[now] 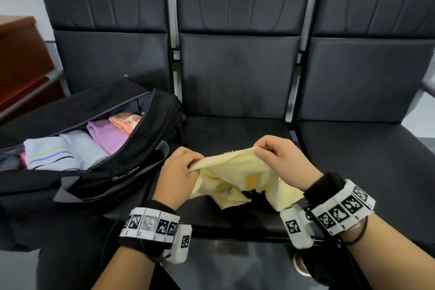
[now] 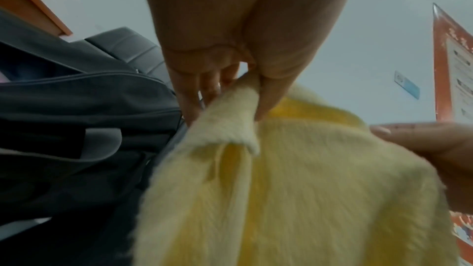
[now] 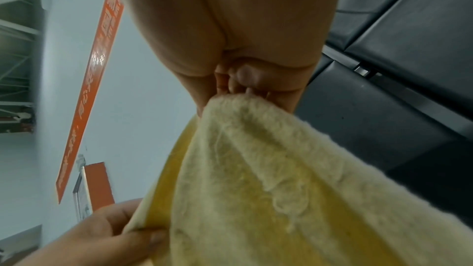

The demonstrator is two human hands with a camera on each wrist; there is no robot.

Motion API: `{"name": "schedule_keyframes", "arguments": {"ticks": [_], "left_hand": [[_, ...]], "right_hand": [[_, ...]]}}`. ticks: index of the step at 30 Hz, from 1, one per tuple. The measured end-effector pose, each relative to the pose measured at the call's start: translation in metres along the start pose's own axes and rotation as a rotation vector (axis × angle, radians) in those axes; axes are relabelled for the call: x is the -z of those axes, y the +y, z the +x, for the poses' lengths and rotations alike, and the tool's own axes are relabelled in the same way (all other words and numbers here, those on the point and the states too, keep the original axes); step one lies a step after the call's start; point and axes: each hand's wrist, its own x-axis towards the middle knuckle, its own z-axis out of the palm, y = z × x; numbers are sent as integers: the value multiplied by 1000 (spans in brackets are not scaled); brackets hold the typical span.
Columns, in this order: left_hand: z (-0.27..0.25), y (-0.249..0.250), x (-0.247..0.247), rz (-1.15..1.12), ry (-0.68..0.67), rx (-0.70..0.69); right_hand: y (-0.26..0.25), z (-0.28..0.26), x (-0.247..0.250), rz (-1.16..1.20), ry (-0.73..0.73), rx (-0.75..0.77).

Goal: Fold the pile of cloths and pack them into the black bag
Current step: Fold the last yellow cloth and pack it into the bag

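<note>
I'm holding up the yellow cloth [image 1: 237,172] right now, just above the front edge of the middle seat of the bench [image 1: 235,134]. My left hand [image 1: 179,172] is pinching one bunched end of it between thumb and fingers, and my right hand [image 1: 280,160] is pinching the top edge a bit further along, so the cloth is sagging between them and still pretty rumpled, not folded yet. No other loose cloths are showing anywhere on the seats, so I'm guessing this is the last one.

Over at about 9 o'clock from the cloth, the black bag [image 1: 106,172] is lying unzipped on the left seat, with folded cloths [image 1: 77,146] already lined up inside: white striped, pale, purple, orange. So I'm reckoning most of the job is done. What's left is squaring this one up, folding it, tucking it in and maybe zipping up.
</note>
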Motion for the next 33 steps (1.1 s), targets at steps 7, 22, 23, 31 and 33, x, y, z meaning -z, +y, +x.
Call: {"name": "schedule_keyframes", "arguments": {"ticks": [7,22,23,31,33], "left_hand": [[4,4,16,2,15,-33],[1,7,19,102,-22,-46],[2,6,20,110,15,-59],[6,3,41,75,256,-66],[9,3,47,12,333,-47]], "right_hand": [[8,-2,-1,16,61,-19],[13,-2,-1,-33,113,34],[15,-3,-1,-36,123,35],[25,-10,-12,-77,87,86],[32,-13,-19,-123,29,103]]}}
